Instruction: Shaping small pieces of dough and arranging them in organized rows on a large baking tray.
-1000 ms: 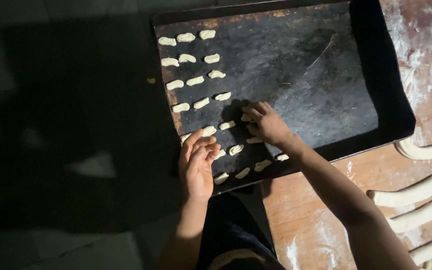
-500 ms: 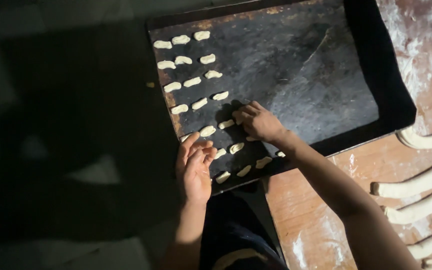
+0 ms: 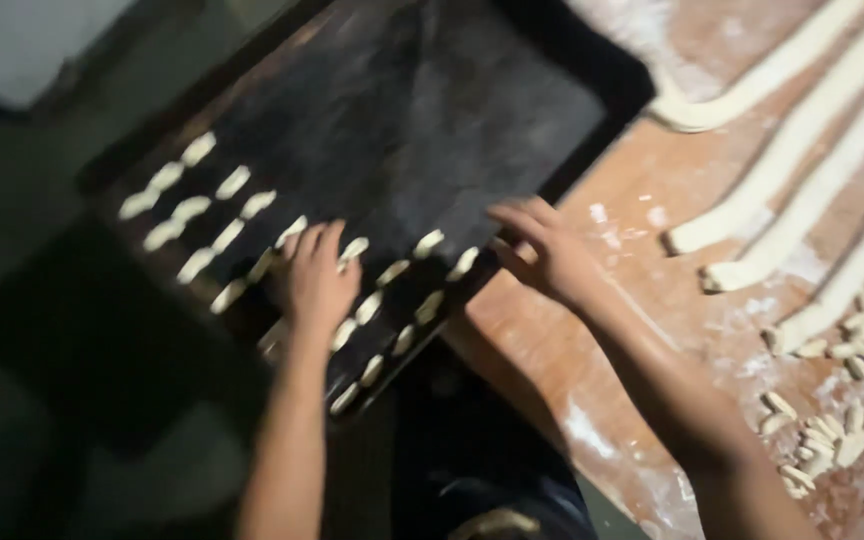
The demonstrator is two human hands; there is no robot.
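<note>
While the picture is a little blurred, it shows a dark baking tray (image 3: 452, 110) lying at an angle, with its near right corner resting on a brown wooden table (image 3: 642, 330) and the rest of it standing out over a dark floor (image 3: 62, 340) on the left. Small pale dough pieces (image 3: 214, 205) lie in short rows on the left and near part of the tray, and the far right part of the tray is bare and dusty. The left hand (image 3: 314, 283) lies flat on the tray with its fingers spread, palm down, on top of the rows, touching some pieces. The right hand (image 3: 544, 255) is open too, fingers stretched toward the left, at the near edge of the tray where it meets the table; it grips nothing that I can see. The table is dusted with white flour. On the right side, long dough ropes (image 3: 802, 130) lie beside each other, running from far to near, and a heap of cut dough bits (image 3: 842, 400) lies near their ends. At the far left, a pale wall (image 3: 22, 40) is visible.
</note>
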